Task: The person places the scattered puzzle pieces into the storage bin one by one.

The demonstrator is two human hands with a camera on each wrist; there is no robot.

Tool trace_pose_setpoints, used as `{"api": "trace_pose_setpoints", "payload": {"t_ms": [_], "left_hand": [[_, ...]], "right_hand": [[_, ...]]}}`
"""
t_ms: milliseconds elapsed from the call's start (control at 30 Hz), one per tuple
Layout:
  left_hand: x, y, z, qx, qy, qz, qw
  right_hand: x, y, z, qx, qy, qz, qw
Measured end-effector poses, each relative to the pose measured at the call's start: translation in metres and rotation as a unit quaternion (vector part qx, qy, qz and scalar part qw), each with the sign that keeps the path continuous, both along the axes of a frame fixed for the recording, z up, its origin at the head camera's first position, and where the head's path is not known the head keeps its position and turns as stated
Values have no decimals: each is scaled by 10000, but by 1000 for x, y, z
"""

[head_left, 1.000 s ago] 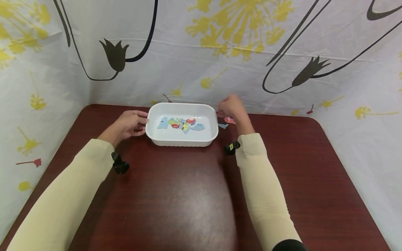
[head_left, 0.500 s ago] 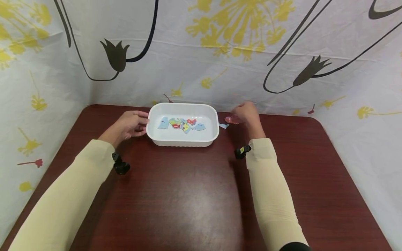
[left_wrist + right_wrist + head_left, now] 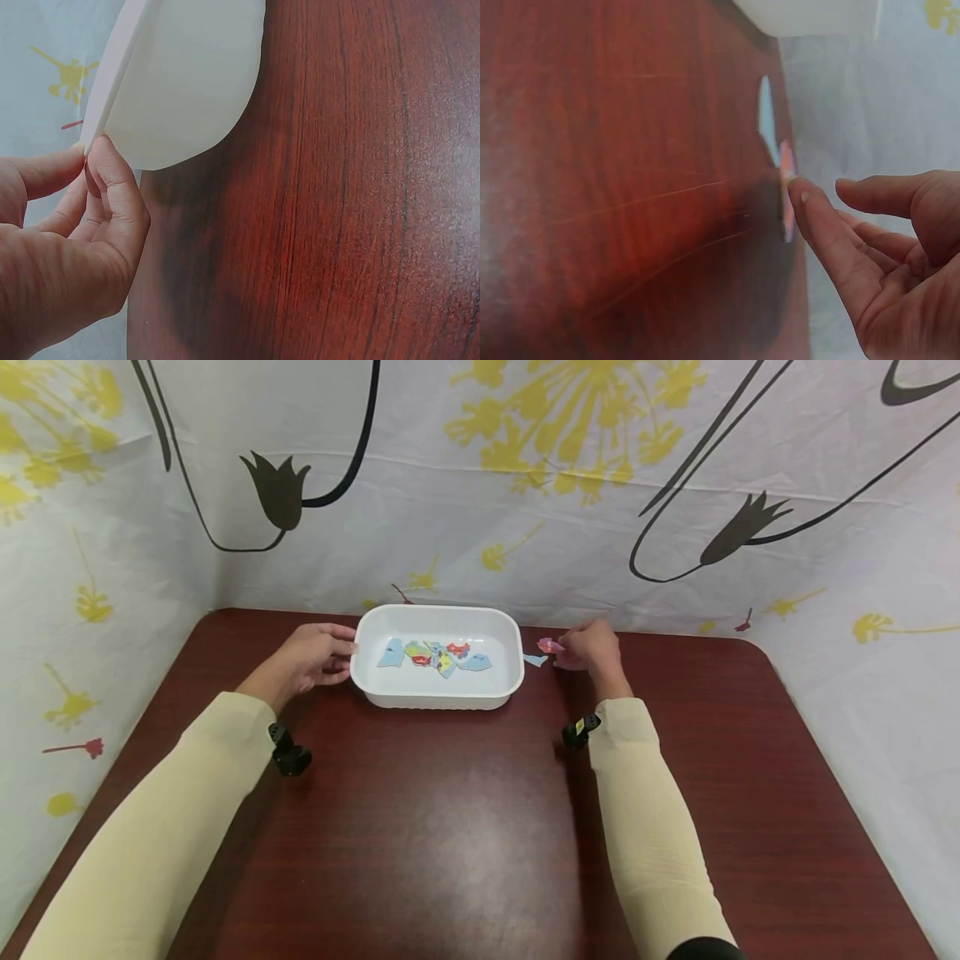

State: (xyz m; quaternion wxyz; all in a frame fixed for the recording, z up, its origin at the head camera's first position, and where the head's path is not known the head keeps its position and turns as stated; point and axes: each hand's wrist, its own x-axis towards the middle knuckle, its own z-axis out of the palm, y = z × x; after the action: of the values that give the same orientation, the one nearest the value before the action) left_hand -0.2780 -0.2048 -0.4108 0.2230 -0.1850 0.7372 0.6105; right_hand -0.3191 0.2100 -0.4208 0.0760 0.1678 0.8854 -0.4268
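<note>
My left hand [image 3: 311, 658] pinches the left rim of a white plastic tub [image 3: 437, 702]; in the left wrist view the thumb and fingers of that hand [image 3: 82, 247] close on the rim. Inside the tub lie several flat, irregular coloured pieces, among them a light blue piece [image 3: 391, 653]. Right of the tub, my right hand [image 3: 594, 650] touches a pink flat piece [image 3: 548, 646] on the table. The right wrist view has one fingertip against this pink piece [image 3: 787, 217], with the thumb apart from it. A pale blue piece [image 3: 536, 660] lies between tub and pink piece.
The dark red-brown wooden table [image 3: 420, 827] ends just behind the tub and the loose pieces. A white cloth [image 3: 450, 552] with printed flowers hangs along the back and both sides.
My right hand has moved right and down from beside the tub's edge, and its fingertips now touch the pink piece. The left hand stays on the rim; the tub looks unmoved.
</note>
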Motion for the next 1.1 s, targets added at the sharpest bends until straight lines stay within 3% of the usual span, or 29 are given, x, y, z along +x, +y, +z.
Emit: {"api": "trace_pose_setpoints", "payload": {"t_ms": [133,233,300,567,900,1100], "left_hand": [[0,1,0,-8,41,-24,10000],[0,1,0,-15,84,-44,10000],[0,1,0,-8,94,-27,10000],[0,0,-1,82,70,24,9999],[1,0,0,78,58,-2,10000],[1,0,0,91,109,-11,9999]], "right_hand": [[-1,0,-9,-353,-140,-97,9992],[-3,-1,-15,-1078,-235,-270,9935],[-3,-2,-18,-1256,-257,-346,9911],[-4,-5,-24,-485,-273,-401,9976],[-5,-10,-23,-335,-425,-413,9977],[-6,-11,-23,62,-470,-323,9984]]}}
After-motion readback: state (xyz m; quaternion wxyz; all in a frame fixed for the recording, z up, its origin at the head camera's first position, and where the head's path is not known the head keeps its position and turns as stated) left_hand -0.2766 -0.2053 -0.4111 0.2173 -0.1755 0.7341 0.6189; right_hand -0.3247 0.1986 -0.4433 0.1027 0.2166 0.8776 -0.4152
